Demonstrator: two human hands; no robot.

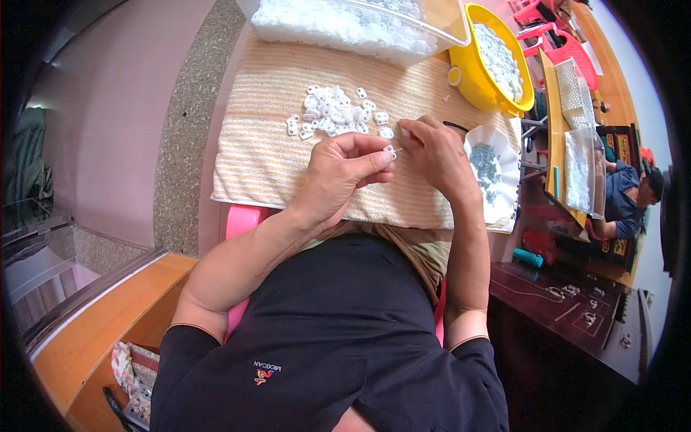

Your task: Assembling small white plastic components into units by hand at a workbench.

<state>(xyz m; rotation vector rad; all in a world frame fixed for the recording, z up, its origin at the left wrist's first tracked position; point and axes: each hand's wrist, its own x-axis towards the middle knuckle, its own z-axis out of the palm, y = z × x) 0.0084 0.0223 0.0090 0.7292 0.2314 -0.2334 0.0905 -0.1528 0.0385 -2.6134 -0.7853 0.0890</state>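
Note:
My left hand (338, 171) pinches a small white plastic piece with holes (390, 152) between thumb and fingertips, just above the striped towel (252, 151). Close by on the right, my right hand (435, 153) has its fingers closed at the piece's side. A thin pale tip shows between the two hands, but what the right fingers hold is too small to make out. Beyond my hands lies a loose pile of similar white pieces (331, 108), with several single ones spread to its right. A dark, thin curved object (455, 126) lies partly hidden behind my right hand.
A clear bin (452, 30) full of white pieces stands at the far edge. Right of it is a yellow tub (466, 75) of white pieces. A white fluted dish (506, 144) with small dark parts sits beside my right forearm. Another person (625, 194) sits farther right.

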